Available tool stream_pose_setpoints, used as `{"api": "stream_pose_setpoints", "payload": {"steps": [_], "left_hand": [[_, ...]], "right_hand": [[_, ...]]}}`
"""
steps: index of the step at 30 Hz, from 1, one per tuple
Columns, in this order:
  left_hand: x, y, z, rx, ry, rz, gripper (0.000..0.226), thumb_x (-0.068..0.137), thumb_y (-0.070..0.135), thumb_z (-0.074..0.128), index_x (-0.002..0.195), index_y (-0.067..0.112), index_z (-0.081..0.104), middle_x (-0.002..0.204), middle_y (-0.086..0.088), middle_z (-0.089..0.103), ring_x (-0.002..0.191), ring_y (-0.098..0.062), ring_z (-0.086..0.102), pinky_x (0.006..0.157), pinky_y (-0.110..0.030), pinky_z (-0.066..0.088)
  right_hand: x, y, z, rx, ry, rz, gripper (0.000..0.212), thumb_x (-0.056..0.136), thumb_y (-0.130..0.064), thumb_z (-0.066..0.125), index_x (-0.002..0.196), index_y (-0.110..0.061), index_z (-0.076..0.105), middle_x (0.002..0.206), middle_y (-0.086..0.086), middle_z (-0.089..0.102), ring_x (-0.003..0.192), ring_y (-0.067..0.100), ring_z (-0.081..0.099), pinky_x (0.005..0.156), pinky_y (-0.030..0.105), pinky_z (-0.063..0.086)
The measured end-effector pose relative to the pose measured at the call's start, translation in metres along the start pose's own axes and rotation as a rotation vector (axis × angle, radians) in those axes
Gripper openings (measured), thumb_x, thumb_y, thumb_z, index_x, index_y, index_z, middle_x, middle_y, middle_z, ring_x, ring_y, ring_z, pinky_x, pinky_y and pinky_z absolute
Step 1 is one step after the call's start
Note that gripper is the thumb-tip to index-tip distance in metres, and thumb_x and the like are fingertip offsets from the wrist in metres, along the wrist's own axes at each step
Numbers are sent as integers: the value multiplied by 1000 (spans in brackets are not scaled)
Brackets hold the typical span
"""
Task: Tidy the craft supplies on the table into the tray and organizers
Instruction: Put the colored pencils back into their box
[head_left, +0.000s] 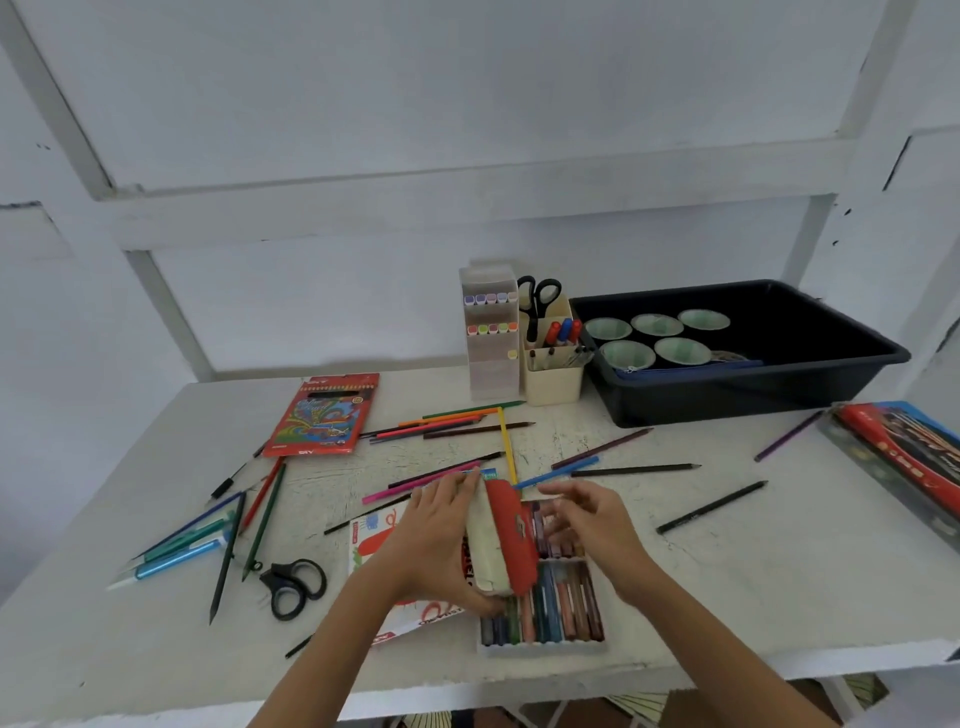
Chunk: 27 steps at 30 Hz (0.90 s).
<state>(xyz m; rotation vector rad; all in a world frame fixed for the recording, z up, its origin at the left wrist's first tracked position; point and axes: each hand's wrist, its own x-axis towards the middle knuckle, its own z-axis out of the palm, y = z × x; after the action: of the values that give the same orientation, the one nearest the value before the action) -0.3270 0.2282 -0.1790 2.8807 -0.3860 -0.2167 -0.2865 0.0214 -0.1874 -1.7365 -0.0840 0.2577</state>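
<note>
My left hand (434, 540) grips a red and white crayon box lid (501, 540), tilted up on edge over a white tray of crayons (543, 610) at the table's front. My right hand (589, 525) hovers over the crayons just right of the lid, fingers loosely curled, holding nothing that I can see. Loose coloured pencils (457, 423) lie scattered across the white table (727, 571). A black tray (748, 384) holding several paper cups stands at the back right. Beside it stand a cream organizer (553, 382) with markers and scissors, and a clear marker rack (493, 358).
A red pencil box (322, 415) lies at the back left. Black scissors (293, 584) and blue-green markers (176, 556) lie at the front left. A flat printed sheet (379, 530) sits under my left hand. Another boxed set (904, 457) rests at the right edge.
</note>
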Motion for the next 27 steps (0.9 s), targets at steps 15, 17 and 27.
{"api": "stream_pose_setpoints", "payload": {"steps": [15,17,27], "left_hand": [[-12,-45,-13,13,34,-50,138,41,93,47,148,24,-5,148,7,14,136,-13,16,114,-34,15],[-13,-48,-14,35,25,-58,139,41,94,46,148,23,-6,147,8,14,135,-12,16,114,-34,15],[-13,-52,-14,76,-25,-56,139,43,90,51,149,22,-7,148,7,12,135,-14,16,115,-35,15]], "right_hand": [[34,13,-12,-1173,-191,-434,37,91,-37,56,127,-33,56,112,0,57,100,13,51,81,21,39],[30,19,-21,-1182,-137,-393,36,92,-39,52,128,-35,55,109,-1,56,98,11,49,77,20,37],[-3,38,-41,-1238,173,-144,37,95,-26,50,132,-28,49,111,-1,53,101,13,49,70,21,40]]}}
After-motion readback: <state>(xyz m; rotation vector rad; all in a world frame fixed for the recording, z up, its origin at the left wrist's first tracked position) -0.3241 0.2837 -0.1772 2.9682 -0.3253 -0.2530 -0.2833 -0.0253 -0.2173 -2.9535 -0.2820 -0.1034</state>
